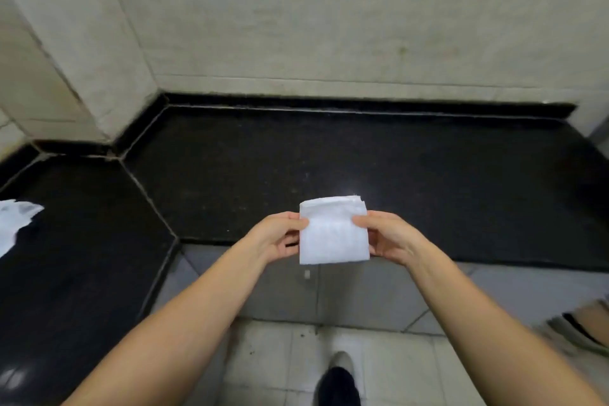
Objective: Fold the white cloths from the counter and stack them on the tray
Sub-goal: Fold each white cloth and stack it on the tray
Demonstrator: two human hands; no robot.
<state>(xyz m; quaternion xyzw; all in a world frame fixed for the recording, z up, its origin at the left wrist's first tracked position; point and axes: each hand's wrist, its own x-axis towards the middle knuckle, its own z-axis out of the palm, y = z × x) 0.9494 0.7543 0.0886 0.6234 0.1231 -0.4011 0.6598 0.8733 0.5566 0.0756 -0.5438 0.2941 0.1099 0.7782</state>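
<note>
- Both hands are holding one folded white cloth up in the air, over the near edge of the black counter.
- Left hand is pinching the cloth's left edge, thumb on top near the upper corner, the other fingers curling in behind and below it.
- Right hand is pinching the right edge the same way, thumb tip lying on the cloth's face, fingers going behind.
- The cloth is sitting between the two hands as a compact, roughly square packet; layered fold edges are showing along its top, above both thumbs.
- Its lower edge is hanging just below the fingers, over the strip where counter meets floor tiles.
- Can't tell whether the cloth's far side is touching the counter; it is looking lifted.
- Well off to the left of the left hand, a loose white cloth is lying crumpled on the counter's side section, cut by the frame edge.
- Beyond both hands, the counter is running back to a tiled wall.
- Below the hands, between the forearms, a shoe is standing on the floor tiles.
- To the lower right of the right hand, something blurred is showing at the frame edge; can't tell what it is.
</note>
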